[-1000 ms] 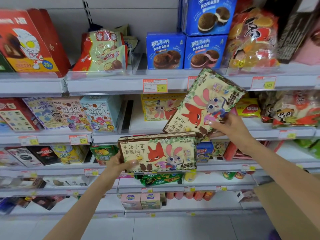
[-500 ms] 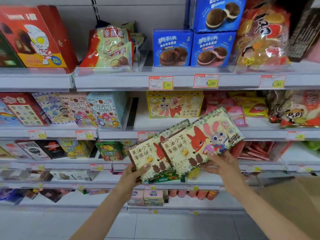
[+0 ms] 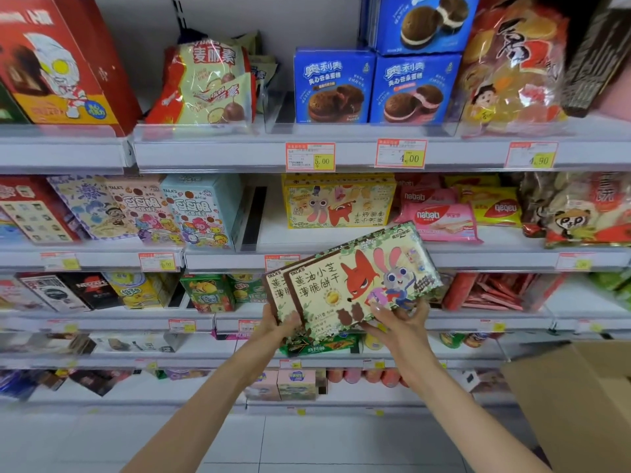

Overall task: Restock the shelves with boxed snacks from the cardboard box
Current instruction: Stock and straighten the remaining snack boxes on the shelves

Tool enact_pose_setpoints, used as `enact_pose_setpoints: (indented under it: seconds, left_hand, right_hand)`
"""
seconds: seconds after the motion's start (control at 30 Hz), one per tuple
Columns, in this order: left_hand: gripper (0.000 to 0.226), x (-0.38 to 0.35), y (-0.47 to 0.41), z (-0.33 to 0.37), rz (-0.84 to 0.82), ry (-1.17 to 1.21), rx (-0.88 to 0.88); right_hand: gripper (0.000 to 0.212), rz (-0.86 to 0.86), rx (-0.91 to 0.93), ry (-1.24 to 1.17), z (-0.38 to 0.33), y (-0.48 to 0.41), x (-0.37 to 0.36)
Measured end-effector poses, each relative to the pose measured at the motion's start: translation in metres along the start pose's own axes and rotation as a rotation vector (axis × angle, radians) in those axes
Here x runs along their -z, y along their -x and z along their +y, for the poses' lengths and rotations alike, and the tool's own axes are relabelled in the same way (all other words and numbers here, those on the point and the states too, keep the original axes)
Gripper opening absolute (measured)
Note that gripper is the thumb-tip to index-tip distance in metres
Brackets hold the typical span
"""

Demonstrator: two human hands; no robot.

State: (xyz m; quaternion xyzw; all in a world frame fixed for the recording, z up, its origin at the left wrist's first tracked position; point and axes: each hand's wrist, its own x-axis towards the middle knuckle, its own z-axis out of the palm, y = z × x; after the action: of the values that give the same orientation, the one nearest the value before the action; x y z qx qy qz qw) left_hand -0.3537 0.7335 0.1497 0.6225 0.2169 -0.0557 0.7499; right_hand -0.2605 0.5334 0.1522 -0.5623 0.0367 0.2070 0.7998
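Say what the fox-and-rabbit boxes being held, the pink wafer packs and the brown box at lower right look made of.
The fox-and-rabbit boxes: printed paperboard, likely; flat faces, crisp edges, slight sheen.
The pink wafer packs: glossy plastic film, seemingly; soft creases and glare.
The brown box: plain matte cardboard, probably; unprinted brown flap.
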Motion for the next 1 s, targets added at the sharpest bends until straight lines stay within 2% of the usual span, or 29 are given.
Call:
enact_pose_setpoints:
  seconds: [0.03, 0.1, 0.2, 0.3, 0.4, 0.43, 0.47, 0.53, 0.6, 0.63, 0.7, 0.77, 0.83, 0.9, 1.0]
  left_hand:
    - [0.118, -0.002, 0.0, 0.0, -0.007, -0.032, -0.036]
    - [0.093, -0.008, -0.001, 0.003, 0.039, -0.026, -0.108]
    - [0.065, -0.012, -0.004, 0.005, 0.175, -0.006, -0.155]
    - [0.059, -0.003, -0.001, 0.009, 0.211, -0.037, -0.192]
    - [0.056, 0.008, 0.005, 0.017, 0.18, -0.069, -0.195]
    - [0.047, 0.01, 0.007, 0.019, 0.166, -0.058, -0.188]
    - [0.036, 0.012, 0.009, 0.02, 0.15, -0.049, -0.178]
    - [0.023, 0.014, 0.011, 0.021, 0.13, -0.064, -0.17]
    - [0.027, 0.016, 0.015, 0.024, 0.103, -0.076, -0.152]
    - [0.031, 0.018, 0.016, 0.026, 0.109, -0.066, -0.152]
    - [0.042, 0.022, 0.015, 0.028, 0.196, -0.052, -0.185]
    - [0.061, 0.031, 0.014, 0.029, 0.305, -0.077, -0.246]
    - [0.074, 0.04, 0.015, 0.029, 0.368, -0.116, -0.283]
    - [0.07, 0.05, 0.017, 0.026, 0.401, -0.135, -0.286]
    - [0.073, 0.058, 0.021, 0.016, 0.398, -0.148, -0.276]
  right_hand:
    - [0.102, -0.013, -0.006, 0.031, 0.0, -0.001, -0.001]
    - [0.114, -0.038, -0.02, 0.079, 0.0, 0.001, -0.007]
    - [0.115, -0.034, -0.063, 0.105, 0.007, -0.001, -0.008]
    - [0.101, -0.026, -0.087, 0.04, 0.007, -0.008, -0.006]
    - [0.062, 0.004, 0.004, -0.025, -0.004, -0.02, 0.002]
    - [0.055, -0.02, 0.016, -0.005, -0.008, -0.024, 0.003]
    - [0.052, -0.056, 0.007, 0.026, -0.01, -0.026, 0.003]
    - [0.067, -0.092, -0.017, 0.092, -0.012, -0.025, 0.0]
    - [0.092, -0.093, -0.002, 0.173, -0.015, -0.02, -0.003]
    - [0.092, -0.099, 0.014, 0.24, -0.017, -0.018, -0.005]
    - [0.059, -0.132, 0.037, 0.454, -0.024, -0.017, -0.012]
    - [0.042, -0.107, 0.181, 0.72, -0.035, -0.031, -0.015]
    - [0.04, -0.084, 0.483, 0.933, -0.052, -0.053, -0.022]
    - [0.049, -0.06, 0.765, 1.235, -0.069, -0.084, -0.034]
    - [0.067, -0.043, 0.975, 1.588, -0.09, -0.127, -0.069]
